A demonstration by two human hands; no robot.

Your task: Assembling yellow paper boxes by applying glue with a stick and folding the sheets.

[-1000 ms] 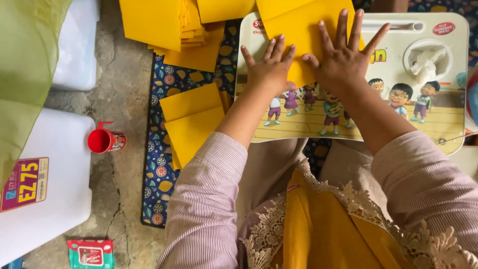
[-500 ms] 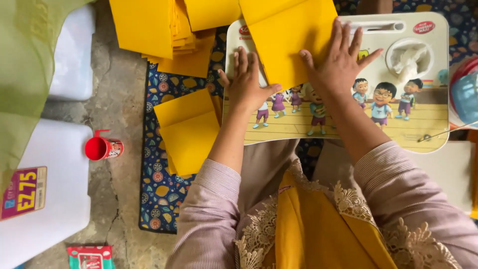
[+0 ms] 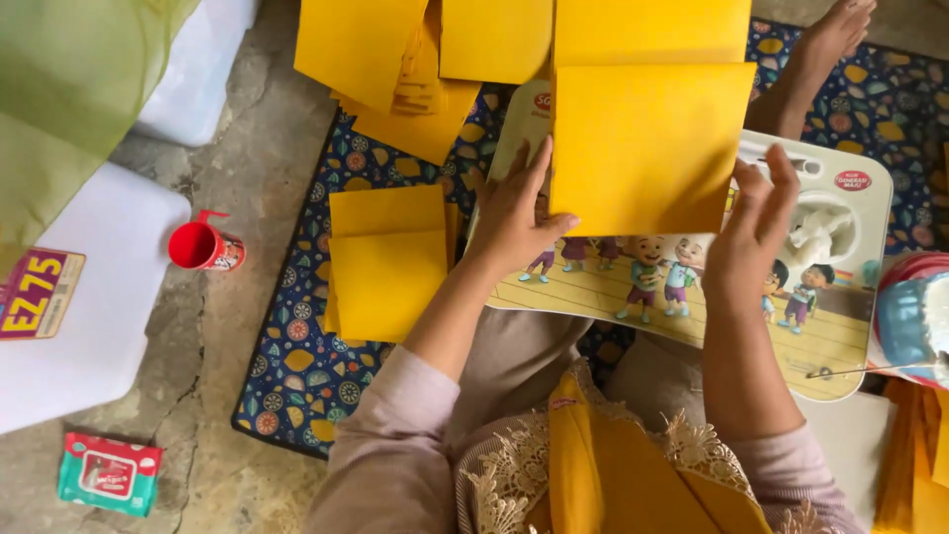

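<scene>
A folded yellow paper sheet [image 3: 647,138] lies on a cartoon-printed lap tray [image 3: 682,307] across my knees. My left hand [image 3: 514,213] rests flat at the sheet's left edge, thumb touching its lower left corner. At the sheet's right edge is my right hand [image 3: 756,227], fingers raised and spread, just touching or beside the paper. Neither hand grips anything.
A stack of folded yellow papers [image 3: 388,259] lies on the patterned mat [image 3: 297,366] to my left; more yellow sheets [image 3: 395,59] are piled at the top. A red cup [image 3: 203,245], white containers [image 3: 94,297], a green packet [image 3: 109,473], a person's foot [image 3: 825,49] and a round container [image 3: 914,316] surround me.
The view has shifted so the tray sits lower. My hands have slid apart from pressing the sheet's middle to its left and right edges, and the yellow sheet now lies flat and uncovered.
</scene>
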